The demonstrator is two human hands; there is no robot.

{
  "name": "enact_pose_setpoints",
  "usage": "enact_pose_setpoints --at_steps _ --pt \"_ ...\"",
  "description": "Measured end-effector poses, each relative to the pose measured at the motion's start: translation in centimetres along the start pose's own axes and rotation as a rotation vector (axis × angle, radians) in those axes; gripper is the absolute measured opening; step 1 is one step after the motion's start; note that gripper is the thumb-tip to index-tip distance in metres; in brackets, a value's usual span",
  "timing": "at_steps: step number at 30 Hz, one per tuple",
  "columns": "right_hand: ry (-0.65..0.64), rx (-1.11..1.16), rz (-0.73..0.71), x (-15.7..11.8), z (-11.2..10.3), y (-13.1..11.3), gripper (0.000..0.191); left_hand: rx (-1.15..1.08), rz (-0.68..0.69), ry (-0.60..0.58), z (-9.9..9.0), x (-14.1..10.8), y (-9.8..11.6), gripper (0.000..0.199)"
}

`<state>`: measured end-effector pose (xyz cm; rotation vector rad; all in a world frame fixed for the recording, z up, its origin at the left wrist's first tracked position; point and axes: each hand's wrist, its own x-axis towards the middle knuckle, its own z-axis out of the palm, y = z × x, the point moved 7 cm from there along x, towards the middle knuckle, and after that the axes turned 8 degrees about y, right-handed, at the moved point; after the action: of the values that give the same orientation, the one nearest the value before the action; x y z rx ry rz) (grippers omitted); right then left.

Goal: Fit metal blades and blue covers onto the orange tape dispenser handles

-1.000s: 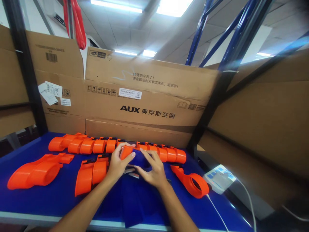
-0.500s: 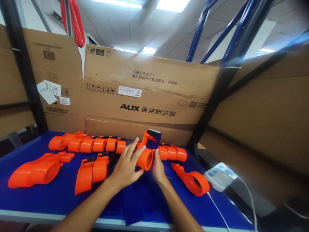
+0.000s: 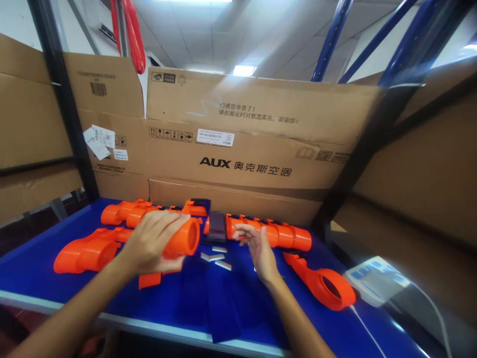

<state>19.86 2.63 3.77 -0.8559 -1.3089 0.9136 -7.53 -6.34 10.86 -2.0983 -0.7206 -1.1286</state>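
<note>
An orange plastic tape dispenser (image 3: 183, 239) is held in my left hand (image 3: 149, 243), fingers wrapped round its ring-shaped body. Its open round end faces right, and a dark tip shows at the top of its arm. My right hand (image 3: 262, 253) is raised over the table, its fingers loosely bent and apart, with nothing visible in them. Between the hands several thin pale strips (image 3: 222, 265) lie on the blue table. Behind them stands a dark box (image 3: 217, 226). Another orange dispenser, partly hidden, is below my left hand.
Rows of orange dispensers stand along the back, left (image 3: 112, 214) and right (image 3: 285, 237). More lie at front left (image 3: 85, 253) and right (image 3: 337, 293). A white corded device (image 3: 376, 278) sits at the right edge. Cardboard (image 3: 246, 179) walls the back; dark blue sheets (image 3: 223, 313) lie in front.
My left hand has carried the dispenser left, away from my right hand. My right hand has come off it and opened. The pale strips and dark box have come into sight.
</note>
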Motion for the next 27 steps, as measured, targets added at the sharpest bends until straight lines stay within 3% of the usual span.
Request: enact_pose_setpoints --at_steps 5,9,13,18,23,27 --pt "-0.009 0.023 -0.025 -0.1 0.2 -0.6 0.074 0.106 -0.022 -0.196 -5.1 -4.5 -6.4 0.071" --pt "-0.012 0.014 -0.041 -0.1 0.5 -0.9 0.073 0.094 -0.058 -0.405 -6.1 -8.2 -8.9 0.062" --pt "0.01 -0.006 -0.06 -0.2 0.4 -1.2 0.071 0.091 -0.106 -0.459 -5.9 -11.1 -9.3 0.065" --pt "0.017 0.032 -0.053 -0.3 0.2 -1.2 0.071 0.042 -0.152 -0.56 -4.0 -13.8 -8.2 0.065" --pt "0.014 0.056 -0.02 -0.3 0.2 -1.0 0.07 0.006 -0.154 -0.604 -3.6 -13.9 -7.9 0.072" --pt "-0.005 0.052 -0.001 -0.4 0.6 -1.2 0.072 0.05 -0.144 -0.597 -4.3 -13.9 -9.7 0.08"
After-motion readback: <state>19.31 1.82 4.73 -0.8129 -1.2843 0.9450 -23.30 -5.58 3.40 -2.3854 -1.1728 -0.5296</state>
